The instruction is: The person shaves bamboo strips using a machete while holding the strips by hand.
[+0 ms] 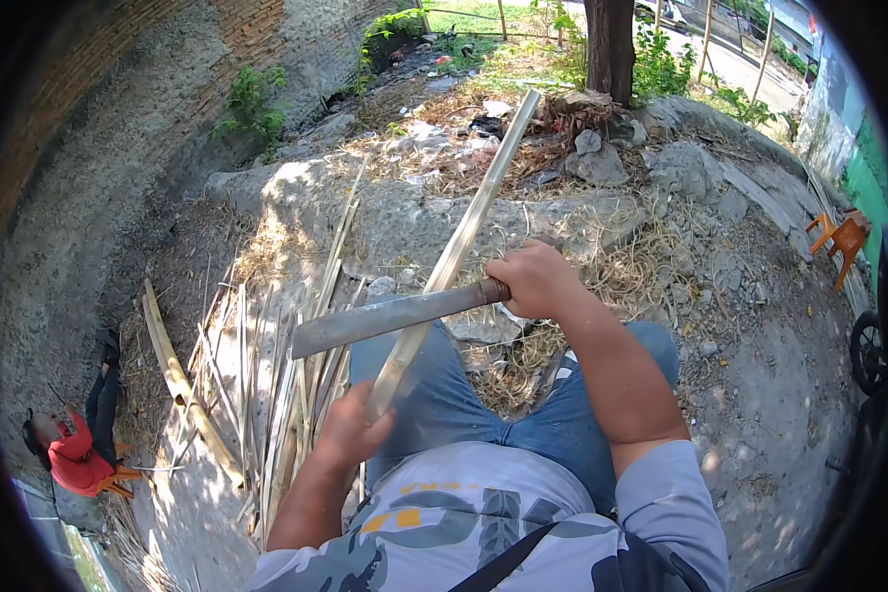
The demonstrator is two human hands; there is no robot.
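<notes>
My left hand (350, 426) is closed round the lower end of a long, pale bamboo strip (474, 217), which slants up and away to the right. In my right hand (535, 280) is the handle of a machete (395, 321), gripped in a fist. Its broad grey blade points left and crosses over the strip above my left thigh. Whether the edge touches the strip I cannot tell. Beside my left leg lies a heap of split bamboo strips (284, 424), with some longer ones reaching away from me.
Thicker bamboo pieces (189, 385) lie further left. A person in red (77, 459) sits at the far left by the wall. Rocks (602, 163) and a tree trunk (610, 49) stand ahead. Curly shavings (627, 266) litter the ground; an orange chair (841, 242) is at right.
</notes>
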